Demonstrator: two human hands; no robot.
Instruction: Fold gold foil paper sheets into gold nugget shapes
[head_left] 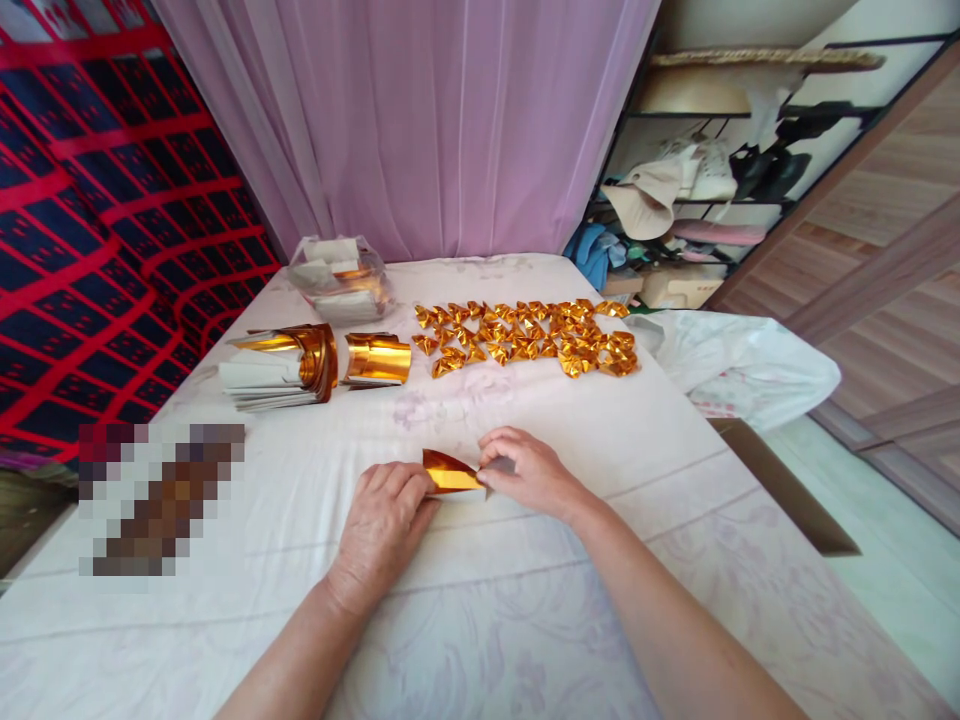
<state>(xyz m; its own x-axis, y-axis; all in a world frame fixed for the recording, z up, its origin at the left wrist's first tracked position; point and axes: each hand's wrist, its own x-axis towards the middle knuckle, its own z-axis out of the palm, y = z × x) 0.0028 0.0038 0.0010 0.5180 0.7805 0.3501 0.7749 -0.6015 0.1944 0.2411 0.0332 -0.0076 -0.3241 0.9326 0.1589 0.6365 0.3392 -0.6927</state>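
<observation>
A sheet of gold foil paper (452, 474), partly curled with its pale underside showing along the near edge, is between my two hands low over the table. My left hand (386, 508) grips its left end, the fingers bent together over it. At the right end, my right hand (527, 467) pinches the corner between thumb and fingertips. Beyond them stand rows of folded gold foil pieces (525, 335). Farther left lie a fanned stack of gold foil sheets (281, 370) and a smaller curled gold stack (378, 359).
A clear plastic bag (341, 280) of paper sheets sits at the table's far left. A white plastic bag (750, 365) hangs by the right edge, above a cardboard box (787, 485). Shelves (697, 200) stand behind right; a purple curtain (420, 120) hangs behind the table. One patch at left is blurred out.
</observation>
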